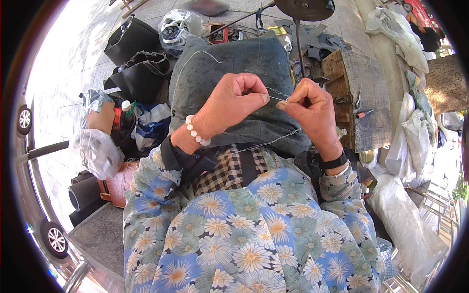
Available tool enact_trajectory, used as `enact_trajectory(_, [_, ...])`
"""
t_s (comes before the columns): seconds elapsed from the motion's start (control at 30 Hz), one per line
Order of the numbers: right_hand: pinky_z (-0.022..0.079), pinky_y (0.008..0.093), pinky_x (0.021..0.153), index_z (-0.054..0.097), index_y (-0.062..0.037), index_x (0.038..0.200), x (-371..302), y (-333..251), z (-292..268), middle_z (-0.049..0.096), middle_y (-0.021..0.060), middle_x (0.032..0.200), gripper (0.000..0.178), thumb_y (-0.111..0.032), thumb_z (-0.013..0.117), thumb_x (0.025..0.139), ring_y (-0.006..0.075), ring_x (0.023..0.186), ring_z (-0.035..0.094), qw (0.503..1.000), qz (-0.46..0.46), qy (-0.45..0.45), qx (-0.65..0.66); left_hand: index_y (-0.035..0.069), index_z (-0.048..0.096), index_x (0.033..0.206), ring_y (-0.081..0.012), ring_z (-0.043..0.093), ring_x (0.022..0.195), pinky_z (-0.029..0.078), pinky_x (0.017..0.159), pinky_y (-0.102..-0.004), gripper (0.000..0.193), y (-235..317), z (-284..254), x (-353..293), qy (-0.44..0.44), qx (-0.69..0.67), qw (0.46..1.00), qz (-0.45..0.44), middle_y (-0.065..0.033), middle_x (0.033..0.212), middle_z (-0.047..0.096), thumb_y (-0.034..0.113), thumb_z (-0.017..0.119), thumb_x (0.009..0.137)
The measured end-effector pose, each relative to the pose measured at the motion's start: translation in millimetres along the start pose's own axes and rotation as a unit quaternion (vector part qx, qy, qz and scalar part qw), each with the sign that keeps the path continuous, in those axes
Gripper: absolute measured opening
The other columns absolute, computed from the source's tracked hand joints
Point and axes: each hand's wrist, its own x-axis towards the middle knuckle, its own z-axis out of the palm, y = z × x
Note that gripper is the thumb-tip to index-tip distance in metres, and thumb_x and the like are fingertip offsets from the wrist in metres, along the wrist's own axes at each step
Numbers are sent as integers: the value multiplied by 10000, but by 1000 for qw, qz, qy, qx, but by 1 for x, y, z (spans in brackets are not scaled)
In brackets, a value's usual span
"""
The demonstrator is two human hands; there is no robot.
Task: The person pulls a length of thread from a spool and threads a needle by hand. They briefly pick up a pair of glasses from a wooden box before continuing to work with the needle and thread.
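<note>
Far out on the left hand's side there's a knotted plastic bag (99, 155), clear-ish and puffy, with a white-capped bottle (128, 113) tucked in closer. Two black open-topped containers (139, 78) sit up and left of that hand, probably parked there so the middle stays free for working.

The left hand (230, 102), the one with the white bead bracelet (192, 131), is pinched shut, thumb against the finger, on a pale thread (277, 92). The thread spans the small gap between the two hands, over the dark cushion (249, 61). Looks like a fingertip pinch because anything that skinny needs fine control, and the cushion likely makes a handy plain backdrop. Loose strands show too, one above the left hand, one below both; can't tell if it's all one piece.

The right hand (312, 108) has the other end of that short stretch, thumb and finger closed on it. Just right of it there's a wooden box (369, 93) with a red-handled tool (364, 114) on top, I'd guess for easy reach.
</note>
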Motion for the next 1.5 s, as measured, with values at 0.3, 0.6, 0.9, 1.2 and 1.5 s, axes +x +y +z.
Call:
enact_trajectory(0.3, [302,185,504,506,-61,636,3,1,-1,442,-51,654,232,-9,731,654,21,567,370,999,29,-29,33,21,604,791,19,404,574,314,487,-153,21,0,-1,0,0,-2,1000,-9,75,673,521,42,603,790])
enact_trajectory(0.6, [309,187,509,477,-61,654,4,0,-1,435,-51,662,268,1,737,644,32,570,372,998,52,-41,16,17,602,801,18,408,577,315,490,-149,32,-1,-1,-3,-7,-7,1000,-10,71,679,524,47,607,794])
enact_trajectory(0.9, [462,233,590,473,-57,738,15,-1,-12,555,55,785,216,113,606,719,103,664,545,950,20,-79,303,19,588,794,-9,362,489,268,427,-167,41,19,1,-2,-51,-72,996,7,50,644,486,59,591,803])
enact_trajectory(1.2, [439,231,568,560,-16,811,16,-20,-33,547,38,775,110,80,561,757,101,647,538,980,-4,-120,160,13,589,799,-15,360,489,258,423,-170,39,35,5,-3,-72,-58,995,30,42,629,482,52,584,804])
enact_trajectory(1.5, [367,244,486,559,2,760,13,-24,-29,487,72,658,75,40,545,697,156,528,469,969,-141,-69,-189,7,581,791,-14,348,484,249,421,-171,33,28,1,-8,-54,-96,993,-48,42,626,469,35,566,803])
